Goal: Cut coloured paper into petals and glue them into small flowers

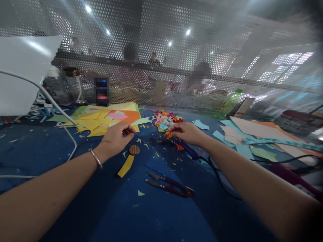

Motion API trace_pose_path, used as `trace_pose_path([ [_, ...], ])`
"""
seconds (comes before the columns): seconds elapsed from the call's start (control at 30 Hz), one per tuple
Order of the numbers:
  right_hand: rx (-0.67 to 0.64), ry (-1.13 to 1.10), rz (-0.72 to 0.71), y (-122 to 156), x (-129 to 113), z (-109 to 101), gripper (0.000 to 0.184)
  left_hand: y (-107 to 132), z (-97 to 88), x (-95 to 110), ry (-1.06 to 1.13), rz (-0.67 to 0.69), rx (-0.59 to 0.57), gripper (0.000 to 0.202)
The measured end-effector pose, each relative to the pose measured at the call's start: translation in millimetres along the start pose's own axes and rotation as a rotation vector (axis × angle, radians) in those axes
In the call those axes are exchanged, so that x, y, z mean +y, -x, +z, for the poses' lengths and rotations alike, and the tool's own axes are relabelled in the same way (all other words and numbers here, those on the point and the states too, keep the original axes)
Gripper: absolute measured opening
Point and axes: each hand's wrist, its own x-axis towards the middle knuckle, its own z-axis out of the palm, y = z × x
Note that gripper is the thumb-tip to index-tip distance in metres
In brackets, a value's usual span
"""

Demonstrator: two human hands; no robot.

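Where two bare forearms stretch in from the lower corners, a blue tabletop spreads out between them. Nearest, right of centre, lie dark-red snips, blades pointing left and parted, with a thin stick just beyond. Farther off and to the left, a yellow strip lies at a slant, its upper end meeting a round, striped brown disc.

Just beyond the disc is the left hand, a silver bracelet at its wrist. Its fingers curl towards the thumb; whether they pinch anything, I cannot tell. The right hand is bent over the near right edge of a heap of scraps in red, orange, pink and pale blue. Its fingertips are drawn together at the heap, but any piece between them is too small to tell. Below this hand lies a dark purple tool with a black cable.

Yellow and orange paper is layered beyond the left hand; peach and blue sheets lie to the right.

Farther back stand two clear bottles on the left and a green bottle on the right. Behind everything, people show dimly through a perforated screen.
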Motion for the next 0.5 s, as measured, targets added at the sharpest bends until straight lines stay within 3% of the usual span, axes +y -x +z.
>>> trace_pose_path([
  [0.5, -0.033, -0.169, 0.100, -14.8, 0.1, 0.6, 0.011, -0.1, 1.1, -3.2, -0.021, 0.012, 0.019, 0.008],
])
